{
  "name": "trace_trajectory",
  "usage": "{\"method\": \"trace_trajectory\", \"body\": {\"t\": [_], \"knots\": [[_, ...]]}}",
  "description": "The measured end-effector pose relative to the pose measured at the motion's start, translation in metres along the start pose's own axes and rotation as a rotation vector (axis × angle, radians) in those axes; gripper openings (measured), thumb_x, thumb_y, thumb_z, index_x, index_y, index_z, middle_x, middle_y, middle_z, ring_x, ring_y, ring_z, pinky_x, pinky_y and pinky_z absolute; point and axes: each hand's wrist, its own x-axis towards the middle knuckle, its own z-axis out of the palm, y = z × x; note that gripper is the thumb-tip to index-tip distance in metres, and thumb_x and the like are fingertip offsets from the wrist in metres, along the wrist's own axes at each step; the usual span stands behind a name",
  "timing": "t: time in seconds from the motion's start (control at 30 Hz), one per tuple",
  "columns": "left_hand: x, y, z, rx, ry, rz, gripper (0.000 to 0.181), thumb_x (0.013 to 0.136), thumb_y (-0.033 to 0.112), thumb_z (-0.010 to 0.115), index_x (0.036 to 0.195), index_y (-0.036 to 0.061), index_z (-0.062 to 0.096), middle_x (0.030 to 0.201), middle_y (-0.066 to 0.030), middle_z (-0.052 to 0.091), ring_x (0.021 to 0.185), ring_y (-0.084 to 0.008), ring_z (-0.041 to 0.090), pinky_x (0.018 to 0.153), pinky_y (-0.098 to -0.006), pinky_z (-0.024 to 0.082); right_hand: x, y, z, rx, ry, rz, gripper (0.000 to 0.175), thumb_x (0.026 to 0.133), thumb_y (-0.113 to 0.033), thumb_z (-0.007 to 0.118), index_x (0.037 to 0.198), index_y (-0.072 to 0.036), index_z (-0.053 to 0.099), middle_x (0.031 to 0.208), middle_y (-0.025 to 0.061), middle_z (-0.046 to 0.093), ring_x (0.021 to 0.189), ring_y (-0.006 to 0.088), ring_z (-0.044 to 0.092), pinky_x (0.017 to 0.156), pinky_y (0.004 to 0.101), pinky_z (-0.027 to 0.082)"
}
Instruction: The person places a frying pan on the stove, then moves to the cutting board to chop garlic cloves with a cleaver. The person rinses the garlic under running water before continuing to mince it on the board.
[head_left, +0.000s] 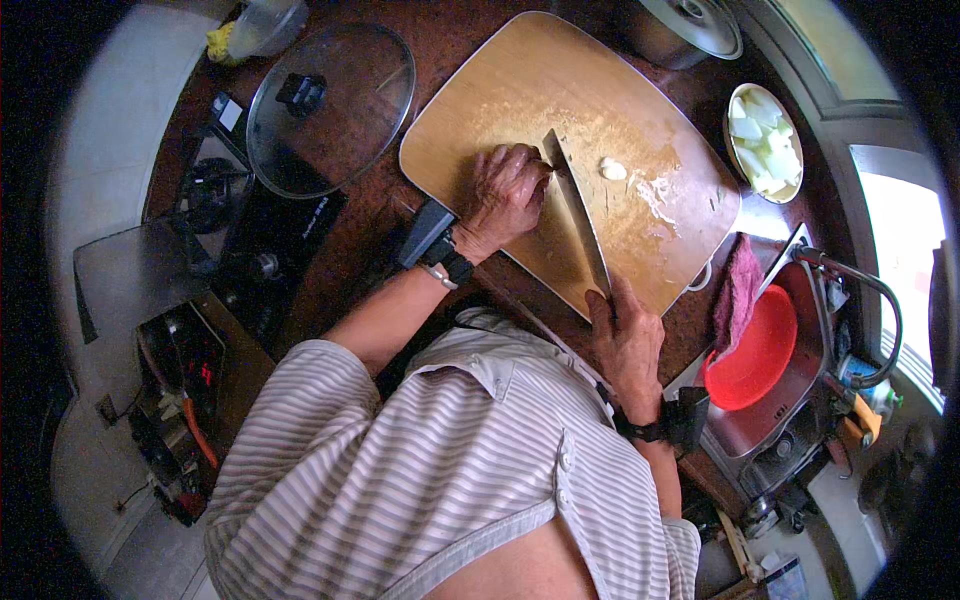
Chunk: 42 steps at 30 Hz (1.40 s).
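My right hand (631, 341) grips the handle end of a kitchen knife (576, 206), its long blade pointing away from me over a wooden cutting board (480, 105). Curled fingers of my left hand (506, 187) rest close beside the blade near its far end. Whatever small thing may be under those fingertips is hidden. To the right of the blade lie small white pieces (613, 169), perhaps peeled garlic cloves. Wet patches shine on the board's right half.
A glass lid (337, 112) lies left of the board. At right stands a bowl (730, 150) of pale cut vegetable pieces (769, 146), with a lidded pot (675, 41) behind. The sink (810, 397) holds a red basin (757, 352); a pink cloth (733, 292) hangs nearby.
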Motion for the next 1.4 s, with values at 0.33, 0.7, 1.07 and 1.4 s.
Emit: {"method": "trace_trajectory", "body": {"t": [0.33, 0.7, 1.07, 1.4], "knots": [[-0.001, 0.001, -0.002, 0.058, -0.057, 0.019, 0.021, 0.069, 0.010, 0.063, 0.090, 0.0068, 0.061, 0.096, -0.0088, 0.058, 0.090, -0.0275, 0.051, 0.076, -0.0428, 0.036, 0.003, -0.013, 0.011, -0.077, -0.061, 0.028, 0.028, 0.087, -0.018, 0.056, 0.112, -0.007, 0.049, 0.072, 0.0270, 0.059, 0.067, 0.0442, 0.059, 0.054, 0.0493, 0.046], [-0.002, 0.001, 0.001, 0.076, -0.007, 0.005, 0.019, 0.067, 0.013, 0.064, 0.085, 0.0069, 0.061, 0.099, -0.0097, 0.057, 0.092, -0.0278, 0.050, 0.076, -0.0424, 0.036, 0.009, -0.020, -0.003, -0.093, -0.059, -0.020, 0.019, 0.087, -0.018, 0.055, 0.100, -0.005, 0.048, 0.065, 0.0257, 0.057, 0.062, 0.0453, 0.057, 0.052, 0.0513, 0.043], [-0.002, 0.002, -0.002, 0.164, -0.107, -0.005, 0.024, 0.070, 0.017, 0.065, 0.090, 0.0042, 0.060, 0.101, -0.0127, 0.056, 0.096, -0.0306, 0.050, 0.078, -0.0423, 0.037, 0.031, -0.015, 0.007, -0.067, -0.005, -0.048, 0.016, 0.087, -0.017, 0.056, 0.095, -0.004, 0.050, 0.064, 0.0244, 0.057, 0.060, 0.0434, 0.057, 0.051, 0.0507, 0.042], [-0.023, -0.013, -0.021, -0.225, -0.083, -0.048, 0.023, 0.076, 0.002, 0.060, 0.099, 0.0017, 0.060, 0.108, -0.0162, 0.057, 0.105, -0.0345, 0.051, 0.086, -0.0449, 0.041, 0.004, -0.024, -0.007, -0.051, -0.058, -0.008, 0.021, 0.086, -0.019, 0.056, 0.102, -0.005, 0.053, 0.066, 0.0244, 0.058, 0.062, 0.0428, 0.059, 0.053, 0.0490, 0.044]]}}
